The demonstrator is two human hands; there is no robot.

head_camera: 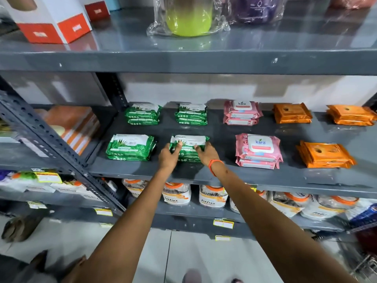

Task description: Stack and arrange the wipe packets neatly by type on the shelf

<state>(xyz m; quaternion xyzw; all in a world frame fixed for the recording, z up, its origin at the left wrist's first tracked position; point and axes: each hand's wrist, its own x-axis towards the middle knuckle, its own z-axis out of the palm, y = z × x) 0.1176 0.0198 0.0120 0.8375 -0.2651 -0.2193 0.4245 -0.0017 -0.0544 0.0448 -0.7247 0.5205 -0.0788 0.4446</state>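
On the grey middle shelf (214,172) lie small stacks of wipe packets grouped by colour. Green stacks sit at the left: front left (130,148), back left (142,113), back centre (191,113). My left hand (169,156) and my right hand (206,153) press on either side of the front centre green stack (188,146), fingers over its top. Pink stacks stand at back (241,112) and front (258,151). Orange stacks lie to the right: back (292,113), far right (350,115), front (325,155).
A slotted metal upright (51,144) slants across the left. An orange striped box (77,125) sits left of the wipes. Above are red and white boxes (51,23) and a wrapped green container (188,17). Jars (176,194) fill the shelf below.
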